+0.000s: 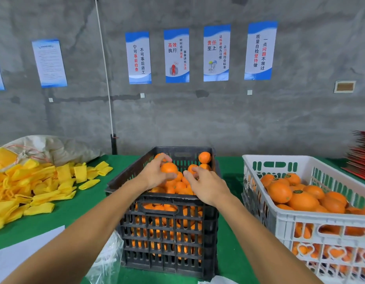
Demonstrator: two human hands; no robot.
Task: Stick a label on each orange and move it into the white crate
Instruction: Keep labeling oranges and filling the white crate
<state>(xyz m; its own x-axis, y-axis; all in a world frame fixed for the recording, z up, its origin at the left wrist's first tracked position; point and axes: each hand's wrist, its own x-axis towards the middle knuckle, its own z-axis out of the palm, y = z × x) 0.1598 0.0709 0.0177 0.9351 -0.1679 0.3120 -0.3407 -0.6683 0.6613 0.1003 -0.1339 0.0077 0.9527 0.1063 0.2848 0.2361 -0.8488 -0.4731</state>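
Observation:
A black crate (167, 228) full of oranges stands in the middle of the green table. My left hand (155, 175) grips one orange (168, 168) above the pile, fingers and thumb curled round it. My right hand (206, 185) hovers over the pile just to the right, fingers bent toward another orange (192, 168); whether it pinches anything I cannot tell. The white crate (312, 220) at the right holds several oranges with small dark labels (298, 191) on top.
A heap of yellow foam sleeves (34, 187) and a cloth sack (52, 146) lie at the left. White sheet (24, 253) and a clear plastic bag (108, 257) sit near the front. Red cartons (361, 154) are stacked at far right. A concrete wall stands behind.

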